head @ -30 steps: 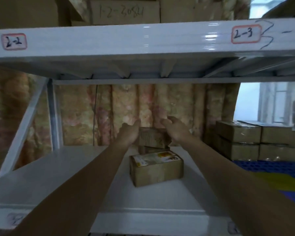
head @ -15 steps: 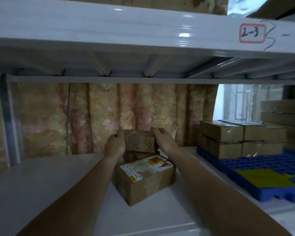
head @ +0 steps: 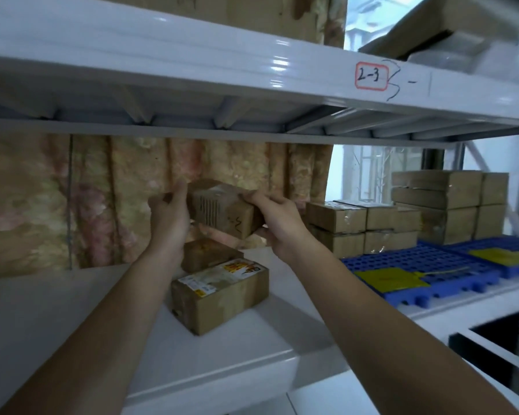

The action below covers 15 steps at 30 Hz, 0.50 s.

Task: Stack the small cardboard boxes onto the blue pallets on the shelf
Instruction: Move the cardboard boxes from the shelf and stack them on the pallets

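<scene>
I hold a small cardboard box (head: 222, 209) in the air between both hands, tilted, well above the white shelf (head: 72, 324). My left hand (head: 170, 218) presses its left end and my right hand (head: 277, 223) grips its right end. Below it a second small box (head: 207, 254) rests on the shelf, with a larger labelled box (head: 222, 298) in front. To the right lie blue pallets (head: 417, 265) with yellow sheets on them. Stacked cardboard boxes (head: 363, 229) stand at the back of the pallets, and a taller stack (head: 450, 205) further right.
The shelf above (head: 192, 58) hangs low overhead, marked 2-3, with cartons on it. A patterned curtain (head: 72, 199) closes the back. A white upright and brace (head: 480, 166) stand at the far right. A lower white shelf edge (head: 492, 354) shows at bottom right.
Both hands closed on the top small box and lifted it off the box beneath, carrying it up and slightly right. The view has swung right, showing more of the pallets.
</scene>
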{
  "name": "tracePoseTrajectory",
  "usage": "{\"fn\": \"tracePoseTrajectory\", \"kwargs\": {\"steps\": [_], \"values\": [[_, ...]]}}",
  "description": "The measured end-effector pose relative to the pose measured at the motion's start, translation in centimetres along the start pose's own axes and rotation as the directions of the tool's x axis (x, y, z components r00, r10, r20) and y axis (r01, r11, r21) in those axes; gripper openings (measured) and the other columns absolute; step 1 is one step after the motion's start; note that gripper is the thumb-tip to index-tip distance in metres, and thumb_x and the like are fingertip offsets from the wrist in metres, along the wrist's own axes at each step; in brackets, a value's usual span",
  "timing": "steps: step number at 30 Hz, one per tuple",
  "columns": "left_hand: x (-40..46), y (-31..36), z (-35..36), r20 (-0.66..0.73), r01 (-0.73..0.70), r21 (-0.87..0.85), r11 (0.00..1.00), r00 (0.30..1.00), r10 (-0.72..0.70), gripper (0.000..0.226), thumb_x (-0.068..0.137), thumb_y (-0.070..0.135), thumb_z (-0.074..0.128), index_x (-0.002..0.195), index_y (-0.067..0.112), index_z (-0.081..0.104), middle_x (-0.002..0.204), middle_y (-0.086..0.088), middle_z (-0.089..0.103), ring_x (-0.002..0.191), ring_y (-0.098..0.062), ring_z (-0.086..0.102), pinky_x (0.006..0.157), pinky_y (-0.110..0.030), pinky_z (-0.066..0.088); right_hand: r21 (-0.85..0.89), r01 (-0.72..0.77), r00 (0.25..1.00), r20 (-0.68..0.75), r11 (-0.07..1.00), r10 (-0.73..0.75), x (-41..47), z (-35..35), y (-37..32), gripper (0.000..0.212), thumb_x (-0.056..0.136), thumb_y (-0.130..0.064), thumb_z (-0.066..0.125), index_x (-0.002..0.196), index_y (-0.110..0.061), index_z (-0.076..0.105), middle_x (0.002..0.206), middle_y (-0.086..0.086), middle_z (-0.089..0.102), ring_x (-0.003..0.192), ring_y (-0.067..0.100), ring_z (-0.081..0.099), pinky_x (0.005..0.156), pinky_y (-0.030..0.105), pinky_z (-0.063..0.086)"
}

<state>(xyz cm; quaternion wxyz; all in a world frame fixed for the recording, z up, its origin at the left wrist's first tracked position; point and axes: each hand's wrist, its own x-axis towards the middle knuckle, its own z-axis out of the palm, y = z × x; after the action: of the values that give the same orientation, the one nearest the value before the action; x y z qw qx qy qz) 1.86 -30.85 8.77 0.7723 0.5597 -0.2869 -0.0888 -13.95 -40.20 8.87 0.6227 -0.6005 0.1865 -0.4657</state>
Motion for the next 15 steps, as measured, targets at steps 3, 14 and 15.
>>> {"fn": "tracePoseTrajectory", "kwargs": {"steps": [3,14,15], "values": [[-4.0,0.5,1.9,0.081,-0.04,-0.045,0.998,0.996,0.044,0.064,0.081,0.063,0.064,0.123,0.015,0.057,0.12,-0.008,0.068,0.107,-0.024,0.068,0.096,-0.05,0.055,0.02,0.067,0.995,-0.078,0.998,-0.065,-2.0,-1.5,-0.9,0.042,0.075,-0.025,0.086,0.111,-0.009,0.073,0.1,0.009,0.078,0.09,0.022,0.076,0.081,0.044,0.063],[-16.3,3.0,13.0,0.234,0.092,-0.065,0.994,0.969,-0.075,0.08,0.074,0.056,0.064,0.146,0.025,0.048,0.129,-0.005,0.064,0.11,-0.028,0.065,0.097,-0.051,0.055,-0.257,0.209,0.974,-0.031,0.944,-0.224,-9.1,-11.5,-4.3,0.005,0.093,-0.035,0.066,0.096,-0.038,0.068,0.092,-0.019,0.07,0.086,-0.002,0.069,0.082,0.026,0.057],[-17.4,2.8,14.3,0.243,0.109,-0.093,0.99,0.966,-0.083,0.077,0.071,0.054,0.064,0.142,0.025,0.051,0.126,-0.005,0.067,0.107,-0.028,0.066,0.095,-0.051,0.056,-0.292,0.222,0.971,-0.02,0.93,-0.238,-9.6,-13.1,-4.6,0.009,0.094,-0.037,0.064,0.102,-0.038,0.068,0.094,-0.019,0.07,0.088,-0.001,0.068,0.086,0.03,0.059]]}}
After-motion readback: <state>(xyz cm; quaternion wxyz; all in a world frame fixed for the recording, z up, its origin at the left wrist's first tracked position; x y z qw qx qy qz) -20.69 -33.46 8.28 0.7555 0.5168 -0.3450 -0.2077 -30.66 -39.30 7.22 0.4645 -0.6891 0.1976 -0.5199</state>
